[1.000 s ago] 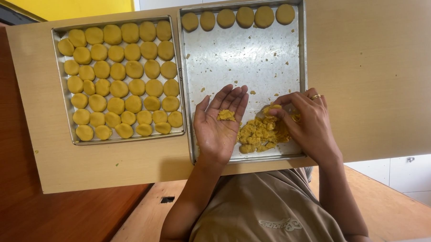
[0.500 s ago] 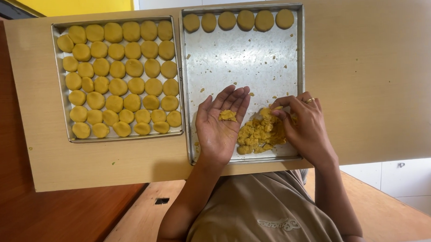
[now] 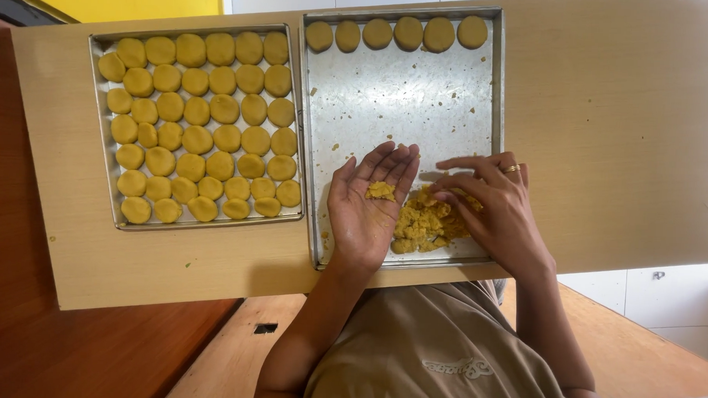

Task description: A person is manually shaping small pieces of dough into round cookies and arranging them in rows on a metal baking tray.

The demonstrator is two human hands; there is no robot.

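My left hand point(image 3: 367, 203) lies palm up over the near edge of the right metal tray point(image 3: 483, 94), with a small lump of yellow dough point(image 3: 381, 190) resting in the palm. Just to its right, my right hand point(image 3: 495, 208), which wears a ring, is palm down over a crumbly heap of yellow dough point(image 3: 422, 225). Its fingertips dig into the heap close to the left palm, and whether they pinch any dough is hidden. A row of several flat dough rounds point(image 3: 394, 34) lines the tray's far edge.
The left metal tray point(image 3: 102, 214) is packed with several rows of yellow dough rounds point(image 3: 199, 127). Both trays sit on a light wooden board point(image 3: 630, 154) over a darker brown table point(image 3: 19, 344). Crumbs dot the right tray's bare middle.
My right hand's fingers have stretched left across the heap toward the left palm. The left hand with its lump has stayed where it was.
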